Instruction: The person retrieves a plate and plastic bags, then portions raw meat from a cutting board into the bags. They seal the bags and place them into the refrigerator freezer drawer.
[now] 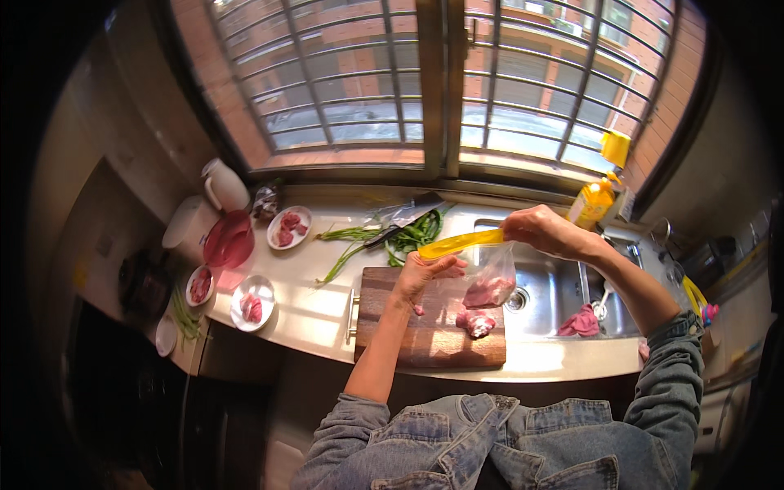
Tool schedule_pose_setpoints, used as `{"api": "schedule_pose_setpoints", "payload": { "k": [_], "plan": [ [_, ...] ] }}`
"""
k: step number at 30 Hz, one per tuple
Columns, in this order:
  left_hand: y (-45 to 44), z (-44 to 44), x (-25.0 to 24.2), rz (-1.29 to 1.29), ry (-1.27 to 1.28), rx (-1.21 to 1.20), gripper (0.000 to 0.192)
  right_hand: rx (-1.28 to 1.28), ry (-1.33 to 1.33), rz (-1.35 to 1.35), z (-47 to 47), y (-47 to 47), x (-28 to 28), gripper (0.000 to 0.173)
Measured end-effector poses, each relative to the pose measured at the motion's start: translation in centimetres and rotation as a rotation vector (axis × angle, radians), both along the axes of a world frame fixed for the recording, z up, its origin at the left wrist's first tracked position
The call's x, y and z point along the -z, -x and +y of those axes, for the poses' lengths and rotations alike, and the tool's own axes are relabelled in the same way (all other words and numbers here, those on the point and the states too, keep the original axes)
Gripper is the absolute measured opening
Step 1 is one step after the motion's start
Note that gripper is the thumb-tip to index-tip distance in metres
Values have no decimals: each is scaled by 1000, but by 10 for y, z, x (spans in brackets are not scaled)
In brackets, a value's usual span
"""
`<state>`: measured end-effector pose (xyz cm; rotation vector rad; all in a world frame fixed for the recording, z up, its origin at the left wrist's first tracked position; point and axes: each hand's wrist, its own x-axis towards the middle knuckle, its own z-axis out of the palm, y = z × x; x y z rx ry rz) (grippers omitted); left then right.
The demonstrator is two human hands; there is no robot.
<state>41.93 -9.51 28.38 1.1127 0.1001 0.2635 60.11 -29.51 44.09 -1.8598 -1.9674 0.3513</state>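
Between my two hands hangs a clear plastic zip bag (490, 275) with a yellow top strip (460, 244). Raw meat (489, 293) sits in its lower part. My left hand (425, 275) grips the strip's left end, with some fingers spread beneath it. The right end is pinched in my right hand (542, 229), above the sink. Below lies a dark wooden cutting board (429, 349) with a metal handle on its left side. A piece of raw meat (476, 323) rests on the board, and a small scrap (419, 310) lies near my left wrist.
Behind the board, a knife (383, 236) lies by leafy greens (422, 236). Plates of meat (289, 228) (253, 304) and a red bowl (228, 239) stand leftward. The steel sink (551, 306) holds a pink cloth (579, 321). A yellow bottle (592, 202) stands behind it.
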Motion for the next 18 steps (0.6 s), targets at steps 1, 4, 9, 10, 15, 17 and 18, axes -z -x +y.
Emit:
{"api": "schedule_pose_setpoints", "payload": {
  "k": [1,4,9,10,15,17,18],
  "plan": [
    [-8,-9,-4,3,9,44,34,102,-44,-4,-16,-8,8,10],
    [-30,-34,-21,-67,-51,107,29,294,-77,265,-68,-21,24,14],
    [-63,-71,-54,-36,-251,219,30,444,-104,510,-134,-27,51,33],
    [-68,-79,-58,-37,-262,236,28,435,-119,473,-144,-27,56,22],
    [-94,-139,-60,-119,-476,225,23,391,-71,60,-197,-37,50,44],
    [-103,-180,-63,-141,-516,243,23,357,-111,328,-213,-33,46,45],
    [-108,-195,-65,-151,-552,264,24,364,-125,307,-225,-36,52,39]
  ]
}}
